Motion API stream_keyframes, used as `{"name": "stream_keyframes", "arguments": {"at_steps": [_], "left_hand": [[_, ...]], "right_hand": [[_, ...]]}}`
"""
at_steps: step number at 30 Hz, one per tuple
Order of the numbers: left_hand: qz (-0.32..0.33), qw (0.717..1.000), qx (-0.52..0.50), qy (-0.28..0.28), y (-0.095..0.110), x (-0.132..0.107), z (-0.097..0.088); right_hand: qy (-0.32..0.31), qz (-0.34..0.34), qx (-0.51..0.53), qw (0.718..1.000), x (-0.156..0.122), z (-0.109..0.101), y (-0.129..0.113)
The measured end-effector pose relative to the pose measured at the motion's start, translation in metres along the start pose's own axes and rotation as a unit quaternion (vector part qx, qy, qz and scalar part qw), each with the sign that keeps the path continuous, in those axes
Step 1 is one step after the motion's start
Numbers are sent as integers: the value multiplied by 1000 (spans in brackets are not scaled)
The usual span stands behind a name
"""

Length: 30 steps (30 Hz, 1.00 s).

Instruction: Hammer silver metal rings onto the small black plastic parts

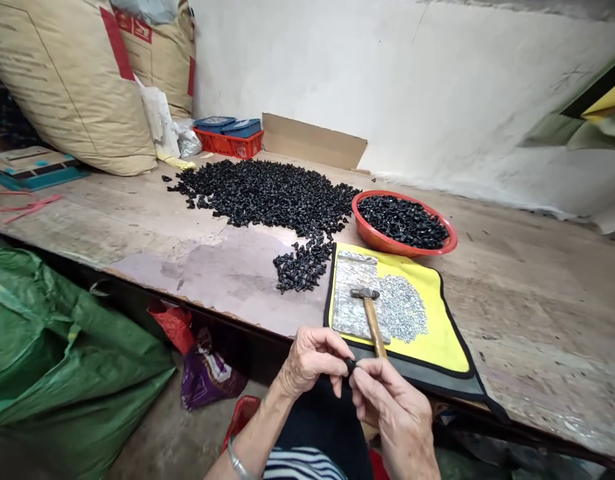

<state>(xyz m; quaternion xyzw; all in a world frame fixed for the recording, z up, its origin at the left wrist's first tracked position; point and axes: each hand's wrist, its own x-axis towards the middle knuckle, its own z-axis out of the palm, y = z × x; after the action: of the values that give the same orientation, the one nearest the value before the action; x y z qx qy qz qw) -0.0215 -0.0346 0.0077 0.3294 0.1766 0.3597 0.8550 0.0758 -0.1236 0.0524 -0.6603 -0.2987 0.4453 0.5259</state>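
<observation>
Between the fingertips of my left hand is a small black piece, pinched at the table's front edge. The thumb and forefinger of my right hand close on its other side; whether they hold some smaller part is hidden. Just beyond my hands, a hammer with a wooden handle rests with its head on a worn metal plate. Beside the plate, many tiny silvery pieces are spread over a yellow cloth with black edging.
A large heap of black pieces covers the table's middle, trailing toward the cloth. More fill a red bowl behind the cloth. At the back stand a red basket, a cardboard strip and large sacks. A green sack sits left, below the table.
</observation>
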Motion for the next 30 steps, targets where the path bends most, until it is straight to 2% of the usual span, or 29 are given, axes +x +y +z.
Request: {"name": "stream_keyframes", "arguments": {"at_steps": [5,9,13,19,23,26,30], "left_hand": [[37,999,32,0,7,-2,15],[61,996,63,25,11,-4,22],[60,995,65,44,8,-3,23],[89,989,117,35,7,-1,20],[149,965,215,20,11,-1,20],[208,933,294,7,15,0,22],[274,895,352,-13,17,0,23]], "right_hand": [[-1,-8,22,1000,5,-9,-10],[-20,-5,72,997,9,-12,-14],[-43,23,125,991,12,-14,-12],[-27,43,167,985,15,-15,-10],[-23,28,165,986,17,-16,-7],[-25,16,158,987,17,-17,-3],[-21,12,156,987,18,-18,-1]]}}
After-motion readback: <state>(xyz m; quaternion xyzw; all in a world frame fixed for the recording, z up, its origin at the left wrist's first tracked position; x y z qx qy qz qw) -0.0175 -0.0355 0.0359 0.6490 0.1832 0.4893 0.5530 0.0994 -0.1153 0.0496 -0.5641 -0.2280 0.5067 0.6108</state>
